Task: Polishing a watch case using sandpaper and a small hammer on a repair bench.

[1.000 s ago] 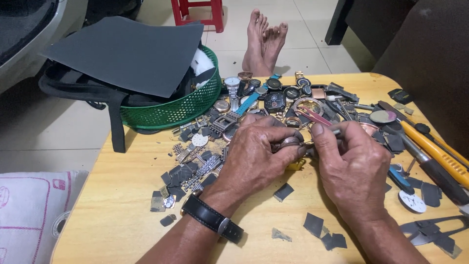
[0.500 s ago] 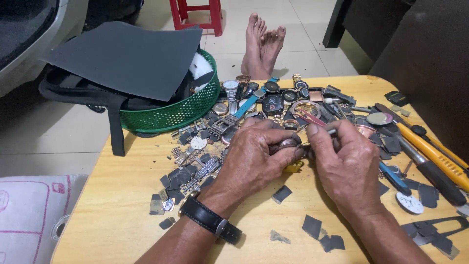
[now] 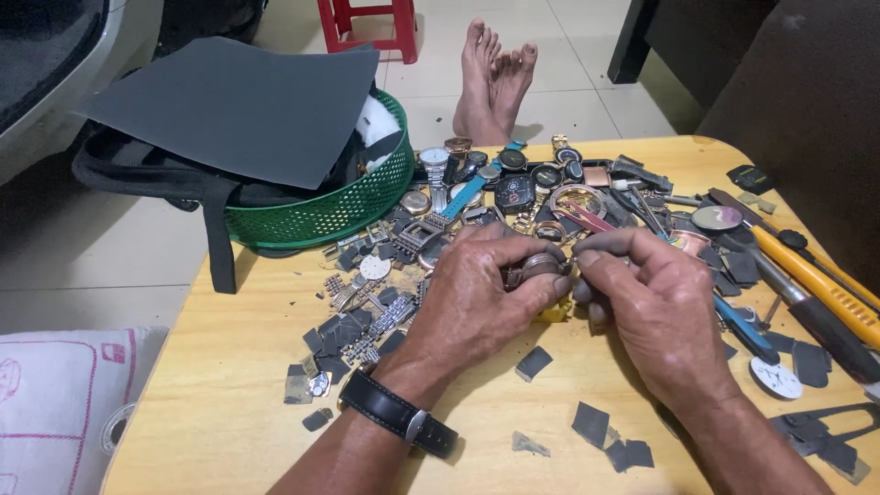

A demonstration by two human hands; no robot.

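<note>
A round wooden table [image 3: 229,403] stands on a tiled floor, strewn with watches, straps and dark scraps, a green basket [image 3: 339,215] at its far edge under a grey sheet [image 3: 238,110]. Both hands meet at the middle: the left hand [image 3: 481,293] is closed round a small round watch case [image 3: 536,269], and the right hand [image 3: 655,307] pinches at its edge. Compared with a second ago the hands have barely shifted, staying over the same spot. A yellow-handled tool [image 3: 820,280] lies to the right.
</note>
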